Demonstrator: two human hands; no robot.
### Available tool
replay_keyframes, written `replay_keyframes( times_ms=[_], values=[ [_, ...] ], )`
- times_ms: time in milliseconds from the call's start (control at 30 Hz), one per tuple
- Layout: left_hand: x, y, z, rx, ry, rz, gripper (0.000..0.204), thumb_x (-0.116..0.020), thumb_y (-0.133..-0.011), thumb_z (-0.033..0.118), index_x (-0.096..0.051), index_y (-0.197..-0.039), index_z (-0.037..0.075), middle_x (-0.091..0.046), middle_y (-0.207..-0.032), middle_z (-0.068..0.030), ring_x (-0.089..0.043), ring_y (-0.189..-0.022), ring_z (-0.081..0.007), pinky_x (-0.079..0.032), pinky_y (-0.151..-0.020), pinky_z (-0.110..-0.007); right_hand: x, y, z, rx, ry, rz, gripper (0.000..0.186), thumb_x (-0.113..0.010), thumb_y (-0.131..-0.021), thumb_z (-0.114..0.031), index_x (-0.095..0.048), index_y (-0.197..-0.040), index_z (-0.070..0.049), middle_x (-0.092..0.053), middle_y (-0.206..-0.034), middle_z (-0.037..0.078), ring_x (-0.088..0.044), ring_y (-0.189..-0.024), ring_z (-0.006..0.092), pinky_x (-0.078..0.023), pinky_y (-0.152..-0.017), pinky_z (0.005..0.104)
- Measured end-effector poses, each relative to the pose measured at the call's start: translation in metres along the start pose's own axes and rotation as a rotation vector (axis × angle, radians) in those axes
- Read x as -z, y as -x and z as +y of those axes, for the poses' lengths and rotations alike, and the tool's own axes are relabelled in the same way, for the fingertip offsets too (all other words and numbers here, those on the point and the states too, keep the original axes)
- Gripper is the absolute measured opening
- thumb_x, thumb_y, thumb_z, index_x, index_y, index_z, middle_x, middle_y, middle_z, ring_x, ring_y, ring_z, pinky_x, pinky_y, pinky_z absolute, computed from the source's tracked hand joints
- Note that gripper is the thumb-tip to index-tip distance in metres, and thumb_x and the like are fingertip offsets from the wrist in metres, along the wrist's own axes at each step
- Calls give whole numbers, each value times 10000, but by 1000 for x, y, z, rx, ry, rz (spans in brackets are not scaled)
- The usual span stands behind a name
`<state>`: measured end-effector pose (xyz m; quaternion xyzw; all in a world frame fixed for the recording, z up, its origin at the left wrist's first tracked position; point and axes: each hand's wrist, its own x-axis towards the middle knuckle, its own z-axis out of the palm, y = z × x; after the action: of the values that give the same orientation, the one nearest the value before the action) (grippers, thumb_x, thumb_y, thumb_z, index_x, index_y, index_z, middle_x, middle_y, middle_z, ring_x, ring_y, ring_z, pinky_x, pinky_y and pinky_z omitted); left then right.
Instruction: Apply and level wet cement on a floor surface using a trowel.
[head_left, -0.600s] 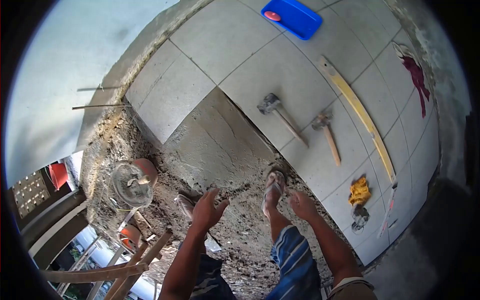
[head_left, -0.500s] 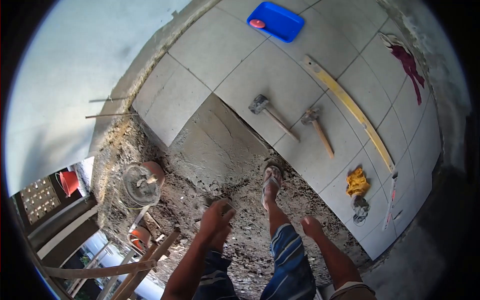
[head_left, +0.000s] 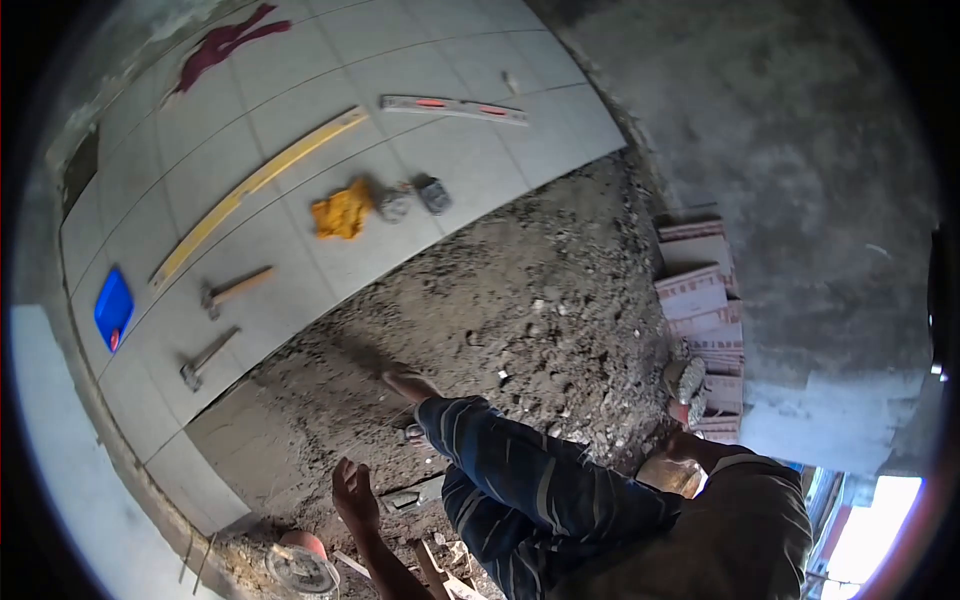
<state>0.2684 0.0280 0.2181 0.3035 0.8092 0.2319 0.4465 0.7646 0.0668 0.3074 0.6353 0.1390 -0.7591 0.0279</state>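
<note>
Left hand (head_left: 352, 492) empty, fingers spread above coarse grey rubble (head_left: 520, 310); right hand's grip hidden; smooth pale tiles (head_left: 300, 200) beyond

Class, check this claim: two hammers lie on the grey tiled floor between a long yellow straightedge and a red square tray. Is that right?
Not quite. The head view shows the square tray is blue, not red. The two hammers do lie on the grey tiled floor, between it and the long yellow straightedge.

smooth glossy tiles (head_left: 300, 130), rough gritty mortar bed (head_left: 520, 300), wooden-handled hammers (head_left: 236, 290), crumpled yellow cloth (head_left: 342, 212), blue plastic tray (head_left: 113, 308).
</note>
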Motion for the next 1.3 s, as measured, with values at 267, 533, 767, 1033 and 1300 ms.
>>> replay_keyframes(
  times_ms=[267, 533, 767, 1033, 1300],
  values=[
    [-205, 79, 10, -123, -297, -464, 563, -783, -905, 276, -600, -1341, -28, -699, -1233, -252, -724, -1076, -344, -579, -917, -422, 268, 68, 321, -171, 417, 663, 363, -643, -961, -399, -719, -902, -49, -742, -880, 156, -724, -799, 294, -563, -749, 445],
    [-420, 213, 18, -170, -913, -414, 213, -733, -912, 289, -734, -1002, 96, -757, -931, -79, -718, -811, -326, -581, -729, -448, 562, 37, 394, -81, 532, 731, 437, -638, -919, -450, -740, -997, -33, -727, -1052, 238, -683, -1065, 420, -540, -939, 494],
    [-703, 402, 118, -188, -488, -911, 334, -736, -950, 302, -750, -1146, 32, -762, -1074, -175, -750, -993, -302, -597, -844, -381, 869, 16, 323, 165, 620, 1092, 389, -713, -921, -437, -635, -948, -57, -686, -811, 200, -681, -818, 432, -521, -754, 586],
    [-798, 434, 250, -186, -393, -740, 307, -787, -919, 187, -693, -1144, 1, -756, -1030, -153, -751, -972, -252, -592, -846, -363, 1069, 2, 192, 298, 1344, 1452, 349, -638, -971, -342, -678, -1181, -66, -629, -1325, 211, -580, -1250, 412, -479, -1025, 536],
    [-844, 455, 204, 51, -821, -828, 968, -608, -863, 743, -425, -1545, 80, -370, -1616, -252, -442, -1435, -447, -457, -1043, -598, 1127, -13, 115, 34, 1777, 1009, 573, -520, -1031, -293, -446, -1545, -50, -366, -1648, 156, -288, -1544, 358, -219, -1259, 527]
  ],
)
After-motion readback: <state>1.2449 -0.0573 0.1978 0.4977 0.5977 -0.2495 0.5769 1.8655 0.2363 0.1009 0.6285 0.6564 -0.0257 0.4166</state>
